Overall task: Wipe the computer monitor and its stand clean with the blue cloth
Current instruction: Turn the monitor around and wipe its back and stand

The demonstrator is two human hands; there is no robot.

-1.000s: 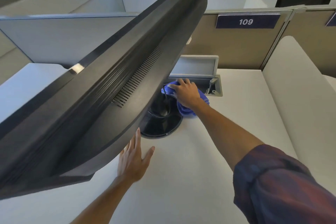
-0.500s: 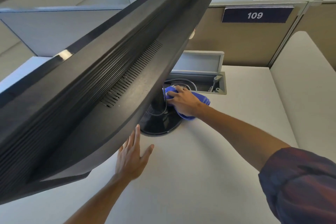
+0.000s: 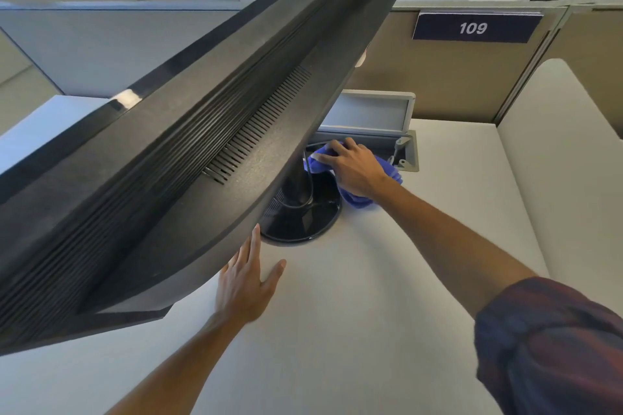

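The back of a dark grey monitor point(image 3: 188, 145) fills the left and centre, seen from above. Its round glossy black stand base point(image 3: 300, 222) sits on the white desk point(image 3: 354, 313), with the neck and a cable rising from it. My right hand point(image 3: 354, 167) grips the bunched blue cloth point(image 3: 357, 197) and presses it on the far right part of the base, beside the neck. My left hand point(image 3: 244, 283) lies flat with straight fingers, partly under the monitor's lower edge; the fingertips are hidden there.
Behind the stand, an open grey cable hatch point(image 3: 377, 111) is set into the desk. A beige partition with a blue "109" plate point(image 3: 472, 28) closes the back, and a white divider point(image 3: 566, 162) stands at the right.
My right hand has shifted the cloth a little back and forth over the stand base, now reaching slightly further behind the neck. The left hand has stayed in place.
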